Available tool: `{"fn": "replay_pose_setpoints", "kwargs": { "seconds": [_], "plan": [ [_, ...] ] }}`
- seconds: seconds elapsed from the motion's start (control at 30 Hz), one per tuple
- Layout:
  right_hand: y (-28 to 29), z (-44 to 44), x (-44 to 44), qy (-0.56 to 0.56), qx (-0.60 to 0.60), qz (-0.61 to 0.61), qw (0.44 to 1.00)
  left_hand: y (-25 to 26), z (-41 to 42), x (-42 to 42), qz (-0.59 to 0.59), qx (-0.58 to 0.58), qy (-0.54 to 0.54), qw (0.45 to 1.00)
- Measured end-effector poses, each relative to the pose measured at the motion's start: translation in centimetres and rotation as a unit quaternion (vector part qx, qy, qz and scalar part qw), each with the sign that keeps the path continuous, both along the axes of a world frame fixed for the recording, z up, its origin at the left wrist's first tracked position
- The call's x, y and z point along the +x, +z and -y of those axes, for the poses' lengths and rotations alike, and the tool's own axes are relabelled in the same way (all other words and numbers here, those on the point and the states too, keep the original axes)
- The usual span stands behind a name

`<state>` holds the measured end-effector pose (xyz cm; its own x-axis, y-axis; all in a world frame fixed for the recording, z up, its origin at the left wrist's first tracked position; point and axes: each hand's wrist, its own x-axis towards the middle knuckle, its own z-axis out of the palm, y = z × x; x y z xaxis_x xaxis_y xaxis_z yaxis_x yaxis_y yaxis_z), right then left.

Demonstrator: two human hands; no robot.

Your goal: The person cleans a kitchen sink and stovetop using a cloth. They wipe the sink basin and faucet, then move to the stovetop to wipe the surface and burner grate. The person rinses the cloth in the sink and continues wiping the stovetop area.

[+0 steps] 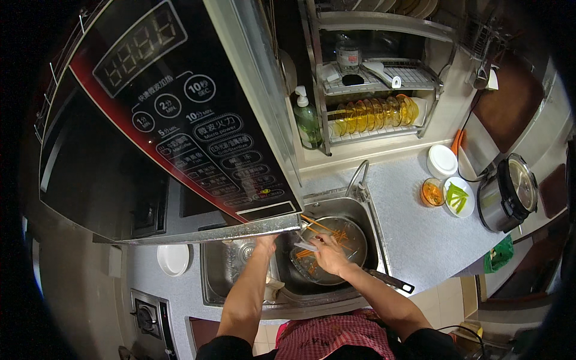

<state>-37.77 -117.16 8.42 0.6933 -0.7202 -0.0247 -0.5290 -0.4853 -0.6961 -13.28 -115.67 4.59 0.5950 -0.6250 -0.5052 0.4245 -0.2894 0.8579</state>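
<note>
My left hand (pixel 268 242) reaches under the front edge of the microwave oven, which hides its fingers; what it holds cannot be seen. Over the right basin of the sink (pixel 377 225), my right hand (pixel 330 255) grips a pale, whitish utensil or dish (pixel 307 246), blurred at its edge. Just below that hand stands a frying pan (pixel 357 234) in the basin, its black handle jutting over the front rim. Thin orange sticks (pixel 339 235) lie in and across the pan. A clear container (pixel 299 266) with more orange pieces sits at its left side.
The microwave oven (pixel 202 135) hangs close over the left basin (pixel 220 270). A curved faucet (pixel 360 173) rises behind the sink. On the right counter are a bowl of green strips (pixel 458 198), a glass of orange food (pixel 433 192) and an electric cooker (pixel 506 195).
</note>
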Motion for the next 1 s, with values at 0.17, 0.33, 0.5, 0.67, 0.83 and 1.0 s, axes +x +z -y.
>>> {"fn": "replay_pose_setpoints", "kwargs": {
  "seconds": [0.17,0.33,0.5,0.67,0.83,1.0],
  "plan": [
    [1.7,-1.8,-1.0,0.008,0.061,0.068,0.996,2.7,-6.1,-4.8,0.532,0.014,-0.293,0.794],
    [0.6,-1.9,-0.8,0.075,0.108,0.249,0.96,2.9,-8.5,-7.0,0.525,-0.065,-0.299,0.794],
    [3.7,-1.7,-0.4,0.094,0.14,0.272,0.947,3.0,-10.7,-3.5,0.597,-0.12,-0.297,0.736],
    [8.7,-0.4,2.6,-0.022,0.035,0.268,0.962,7.6,-13.4,-2.1,0.755,0.001,-0.248,0.607],
    [10.1,2.0,5.1,-0.049,-0.057,0.295,0.953,8.6,-14.4,-1.4,0.784,0.044,-0.254,0.565],
    [8.8,5.0,4.4,-0.17,-0.024,0.282,0.944,5.3,-15.1,-0.2,0.356,0.105,-0.246,0.895]
  ]
}}
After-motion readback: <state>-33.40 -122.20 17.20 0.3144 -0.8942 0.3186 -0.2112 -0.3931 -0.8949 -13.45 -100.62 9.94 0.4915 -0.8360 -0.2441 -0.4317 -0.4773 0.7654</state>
